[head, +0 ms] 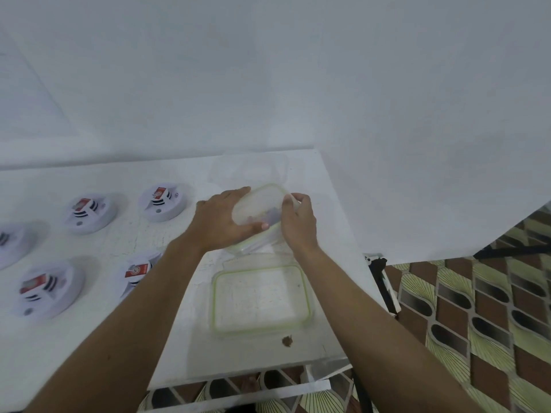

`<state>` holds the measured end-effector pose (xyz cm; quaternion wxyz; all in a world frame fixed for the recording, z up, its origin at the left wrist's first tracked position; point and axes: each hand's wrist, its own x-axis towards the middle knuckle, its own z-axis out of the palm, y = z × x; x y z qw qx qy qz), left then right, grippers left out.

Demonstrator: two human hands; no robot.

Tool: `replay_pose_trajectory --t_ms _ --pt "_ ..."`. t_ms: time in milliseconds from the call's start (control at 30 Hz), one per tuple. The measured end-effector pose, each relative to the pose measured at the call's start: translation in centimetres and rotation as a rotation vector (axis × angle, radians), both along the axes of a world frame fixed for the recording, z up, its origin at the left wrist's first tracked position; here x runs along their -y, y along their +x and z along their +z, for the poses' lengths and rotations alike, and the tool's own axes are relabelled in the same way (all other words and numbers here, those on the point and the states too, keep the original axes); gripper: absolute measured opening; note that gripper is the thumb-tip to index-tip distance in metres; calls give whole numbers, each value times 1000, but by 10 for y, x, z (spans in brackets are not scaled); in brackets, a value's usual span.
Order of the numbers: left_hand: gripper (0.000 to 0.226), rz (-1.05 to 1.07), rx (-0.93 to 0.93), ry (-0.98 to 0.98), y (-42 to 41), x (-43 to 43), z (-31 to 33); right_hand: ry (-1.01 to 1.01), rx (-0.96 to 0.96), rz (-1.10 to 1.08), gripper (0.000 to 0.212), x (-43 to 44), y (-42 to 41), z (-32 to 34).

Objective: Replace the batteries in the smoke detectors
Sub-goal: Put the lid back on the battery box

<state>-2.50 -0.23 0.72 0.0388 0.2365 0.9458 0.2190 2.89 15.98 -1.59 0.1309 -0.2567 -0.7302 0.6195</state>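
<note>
Two hands (222,222) over container (258,216), contents blurred

White wall (328,84); patterned floor tiles (477,323); brown stain (287,341)

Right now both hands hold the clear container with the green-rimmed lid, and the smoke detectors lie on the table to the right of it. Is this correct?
Not quite. The head view shows the smoke detectors on the table to the left of the clear container, not to the right. The rest holds: left hand and right hand both grip its green-rimmed lid.
</note>
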Motion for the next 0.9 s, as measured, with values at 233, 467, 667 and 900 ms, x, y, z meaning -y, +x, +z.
replay_pose_trajectory --t_ms 233,467,667,900 --pt "104 3 104 122 -3 1 2 29 -6 -5 31 0 -2 -2" --pt "95 28 165 173 -6 2 2 34 -8 -20 30 2 -4 -2" --pt "98 57 189 181 -4 2 4 43 8 6 31 4 -3 2" --pt "85 129 146 204 4 -4 6 -96 107 37 40 -5 0 9"
